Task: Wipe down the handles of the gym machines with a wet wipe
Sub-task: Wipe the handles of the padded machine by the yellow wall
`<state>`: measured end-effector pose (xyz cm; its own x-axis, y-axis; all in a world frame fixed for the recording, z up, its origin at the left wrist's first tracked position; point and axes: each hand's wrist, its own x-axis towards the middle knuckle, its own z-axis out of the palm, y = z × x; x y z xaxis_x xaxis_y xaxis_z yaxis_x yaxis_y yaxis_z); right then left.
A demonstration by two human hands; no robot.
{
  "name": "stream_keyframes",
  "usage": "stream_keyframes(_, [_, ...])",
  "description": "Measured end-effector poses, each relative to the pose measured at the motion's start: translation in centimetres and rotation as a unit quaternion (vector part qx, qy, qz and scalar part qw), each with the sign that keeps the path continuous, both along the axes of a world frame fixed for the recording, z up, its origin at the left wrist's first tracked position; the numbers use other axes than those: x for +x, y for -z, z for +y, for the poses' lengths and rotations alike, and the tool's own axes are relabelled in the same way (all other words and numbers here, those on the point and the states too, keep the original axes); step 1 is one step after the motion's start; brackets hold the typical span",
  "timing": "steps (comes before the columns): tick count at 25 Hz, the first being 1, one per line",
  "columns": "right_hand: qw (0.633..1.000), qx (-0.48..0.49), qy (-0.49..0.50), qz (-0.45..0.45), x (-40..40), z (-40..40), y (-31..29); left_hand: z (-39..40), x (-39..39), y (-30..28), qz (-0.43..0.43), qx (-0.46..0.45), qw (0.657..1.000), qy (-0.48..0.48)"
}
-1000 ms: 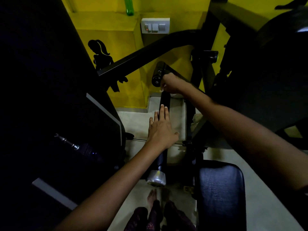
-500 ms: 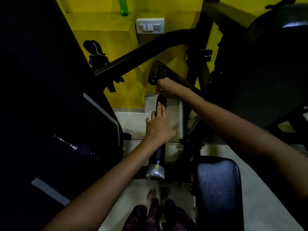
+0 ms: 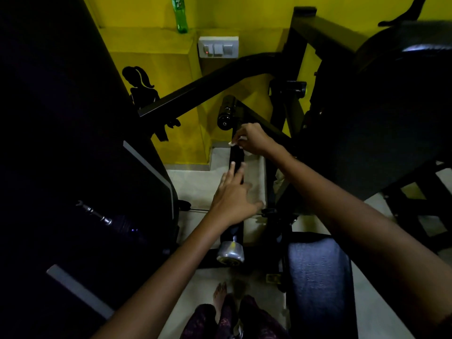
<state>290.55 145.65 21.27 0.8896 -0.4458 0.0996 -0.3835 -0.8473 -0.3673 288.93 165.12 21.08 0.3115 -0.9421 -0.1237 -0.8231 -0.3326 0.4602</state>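
Black machine handle (image 3: pixel 236 155) running away from the viewer over the floor, right hand (image 3: pixel 254 139) at its far end with grip clenched on a white wet wipe (image 3: pixel 241 139), left hand (image 3: pixel 232 196) resting flat along the handle nearer its silver end cap (image 3: pixel 230 253), fingers straight

Dim room: yellow wall (image 3: pixel 151 40) with switch plate (image 3: pixel 218 47), pale floor (image 3: pixel 195 182).

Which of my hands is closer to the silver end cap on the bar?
Left. The left hand rests with straight fingers on the black bar just above the silver end cap. The right hand pinches the wet wipe much farther up that bar.
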Motion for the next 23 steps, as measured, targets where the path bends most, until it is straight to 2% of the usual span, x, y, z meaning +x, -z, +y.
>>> stream_keyframes(2, [0.999, 0.03, 0.013, 0.003, 0.8, -0.4, -0.6, 1.2, 0.3, 0.8, 0.114, -0.076, 0.99, 0.037])
stream_keyframes(4, [0.999, 0.044, 0.029, -0.004, 1.3, -0.6, -0.7, 2.2, 0.9, 1.9, 0.251, -0.155, 0.955, 0.036])
stream_keyframes(6, [0.999, 0.031, 0.026, -0.002, 0.9, -0.1, -0.5, 2.6, 1.3, 3.2, 0.313, -0.207, 0.927, 0.025])
stream_keyframes(9, [1.0, 0.029, 0.006, -0.001, 0.0, 0.1, -0.3, 2.4, 1.1, 3.6, 0.344, -0.233, 0.91, 0.006])
stream_keyframes(14, [0.999, 0.038, 0.039, -0.007, 1.3, -0.5, -0.9, 2.3, 0.9, 3.7, 0.364, -0.255, 0.896, -0.011])
stream_keyframes(20, [1.0, 0.023, -0.009, 0.012, -0.2, 0.2, -0.6, 2.3, 1.0, 3.8, 0.328, -0.251, 0.911, 0.0])
stream_keyframes(23, [0.999, 0.033, 0.011, 0.003, 0.8, -0.3, -1.0, 2.2, 1.1, 3.7, 0.31, -0.248, 0.918, 0.009])
